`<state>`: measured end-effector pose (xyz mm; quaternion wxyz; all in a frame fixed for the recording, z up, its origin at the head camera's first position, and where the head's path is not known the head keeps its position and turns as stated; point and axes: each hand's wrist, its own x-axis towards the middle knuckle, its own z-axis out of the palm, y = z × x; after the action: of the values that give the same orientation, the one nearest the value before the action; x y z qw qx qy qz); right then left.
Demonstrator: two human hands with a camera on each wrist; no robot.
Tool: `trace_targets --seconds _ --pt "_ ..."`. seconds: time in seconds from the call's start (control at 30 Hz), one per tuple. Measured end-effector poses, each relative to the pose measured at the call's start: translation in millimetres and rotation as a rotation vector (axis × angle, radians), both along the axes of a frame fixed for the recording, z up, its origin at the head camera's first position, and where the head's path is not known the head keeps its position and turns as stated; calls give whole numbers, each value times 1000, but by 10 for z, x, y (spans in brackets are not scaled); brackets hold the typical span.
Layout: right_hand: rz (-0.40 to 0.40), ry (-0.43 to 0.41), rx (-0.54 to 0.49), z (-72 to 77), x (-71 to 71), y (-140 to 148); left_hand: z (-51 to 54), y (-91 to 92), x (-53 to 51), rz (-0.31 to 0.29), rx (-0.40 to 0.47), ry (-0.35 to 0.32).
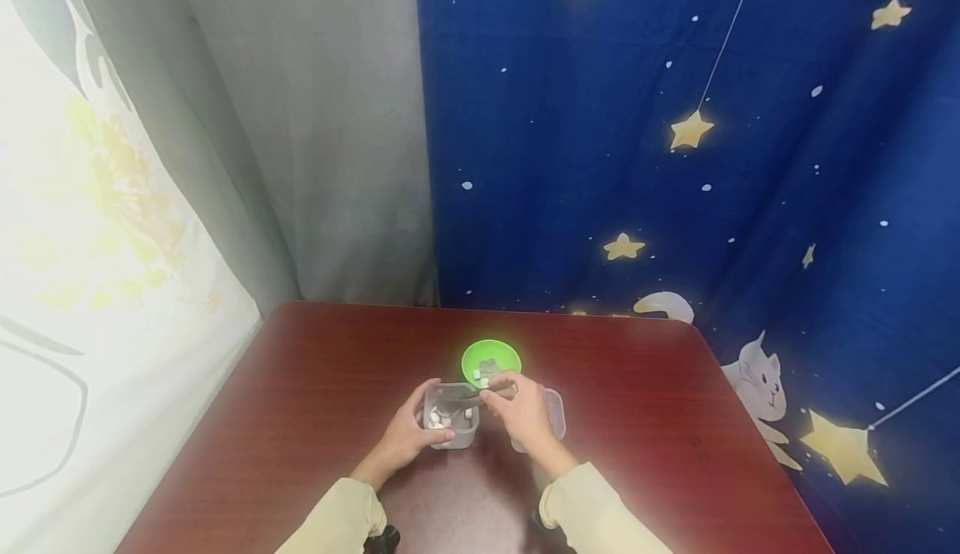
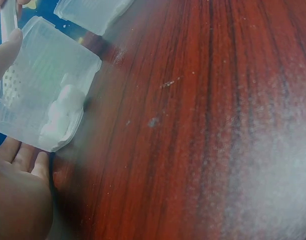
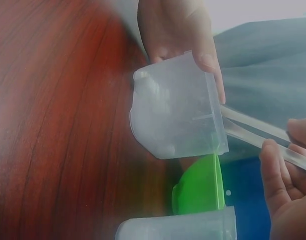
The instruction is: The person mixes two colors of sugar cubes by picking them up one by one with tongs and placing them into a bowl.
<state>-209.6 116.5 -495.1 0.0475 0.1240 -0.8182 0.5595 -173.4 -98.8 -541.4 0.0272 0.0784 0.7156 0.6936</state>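
Observation:
My left hand (image 1: 405,429) grips a clear plastic container (image 1: 465,437), thumb on the near side and fingers around the left side. White pieces (image 1: 438,417) lie inside it; the left wrist view shows them clumped (image 2: 65,112) at the bottom. In my right hand (image 1: 525,412) is a pair of metal tongs (image 3: 252,132), pinched between thumb and fingers, with their tips inside the container. Whether the tips hold a piece I cannot tell. Just behind, a green bowl (image 1: 491,346) contains a few white pieces (image 1: 477,375) and a greyish piece (image 1: 488,366).
A second clear plastic container (image 1: 557,414) stands on the reddish-brown table (image 1: 337,371), partly hidden by my right hand. A grey curtain (image 1: 330,121) and a blue starry curtain (image 1: 555,121) hang behind the table's far edge.

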Motion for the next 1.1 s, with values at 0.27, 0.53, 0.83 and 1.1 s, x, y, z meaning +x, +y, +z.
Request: trace_targets --seconds 0.27,0.53,0.83,1.1 --pt "12 16 110 -5 24 -8 -21 -8 -7 -6 -8 15" --pt "6 -3 92 -31 22 -8 -222 -7 -77 33 -24 14" --pt "-16 23 56 22 -5 26 -63 -10 -22 21 -45 14" --pt "-70 15 64 183 -46 119 -285 -29 -99 52 -42 14"
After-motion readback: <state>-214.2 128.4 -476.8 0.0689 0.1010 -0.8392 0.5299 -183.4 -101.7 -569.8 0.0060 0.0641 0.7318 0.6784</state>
